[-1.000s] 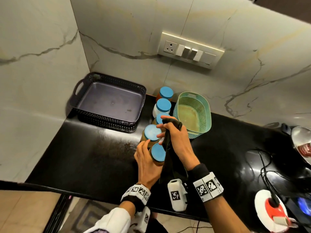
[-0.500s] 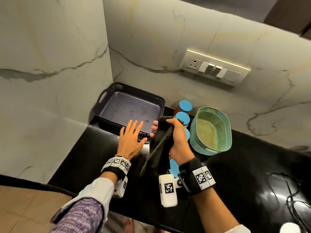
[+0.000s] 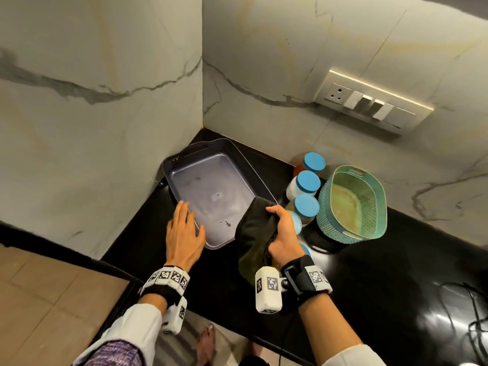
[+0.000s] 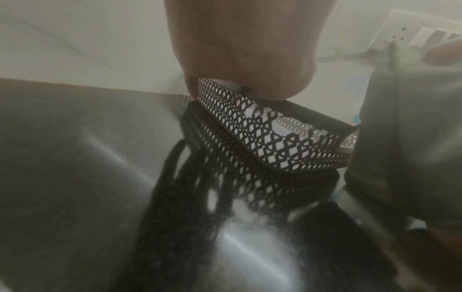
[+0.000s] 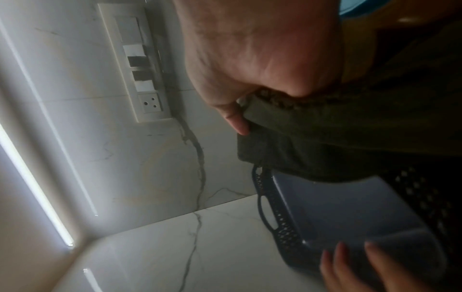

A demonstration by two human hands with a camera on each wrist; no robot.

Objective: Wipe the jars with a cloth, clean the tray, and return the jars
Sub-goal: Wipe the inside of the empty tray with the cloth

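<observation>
Gripping a dark cloth (image 3: 260,228), the right hand (image 3: 284,235) has its fingers and thumb curled round the bunched fabric, holding it above the near right corner of the tray (image 3: 211,191); the loose end hangs down toward the wrist. Left hand (image 3: 184,233) lies flat with fingers straight and relaxed, its grip released, resting on the tray's near left rim; the left wrist view shows the palm (image 4: 240,49) on top of the latticed wall (image 4: 270,136).

Largest first: the black glossy surface (image 3: 396,273) fills the corner between two marble walls (image 3: 92,114). On it the tray sits at the far left, against the corner, dark with mesh sides and a greyish floor bearing a few marks. To its right stands a teal basket (image 3: 353,207), perforated, its inside yellowish. Between tray and basket the jars (image 3: 306,180) stand in a row running from far to near, all with blue lids; the far one holds something orange, the next something white. The nearest jars are partly hidden behind the right hand and the cloth, so their number is unclear. All jars are outside the tray, on the surface.

On the far right wall a switch plate (image 3: 369,107) with one socket is lit along its upper edge. Black cables (image 3: 472,313) lie on the surface at the near right.
</observation>
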